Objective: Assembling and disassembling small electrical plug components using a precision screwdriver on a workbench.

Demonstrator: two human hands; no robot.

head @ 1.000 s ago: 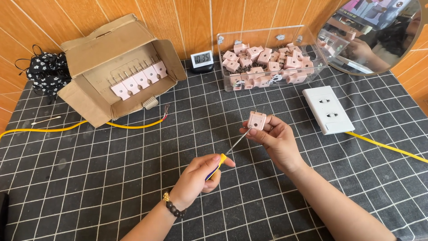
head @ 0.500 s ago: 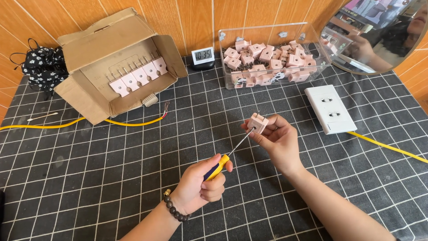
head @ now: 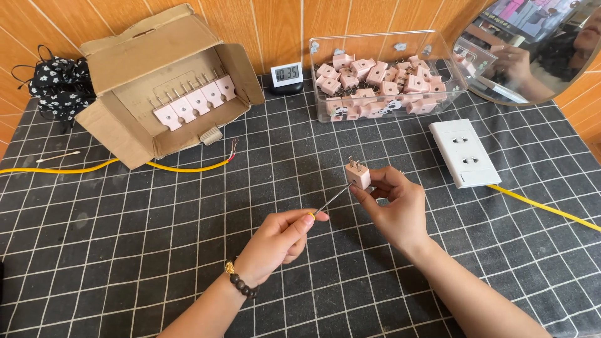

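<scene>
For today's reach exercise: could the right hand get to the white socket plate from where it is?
Probably yes: the white socket plate lies on bare mat just beyond the right hand, though that hand holds a pink plug.

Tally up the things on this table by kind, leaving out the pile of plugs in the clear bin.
Pink plugs in cardboard box: 5
Pink plug held in right hand: 1
Screwdriver: 1
White outlet strip: 1
Digital clock: 1
Total: 9

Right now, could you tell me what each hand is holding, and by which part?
Left hand: screwdriver by its handle. Right hand: pink plug by its body.
</scene>
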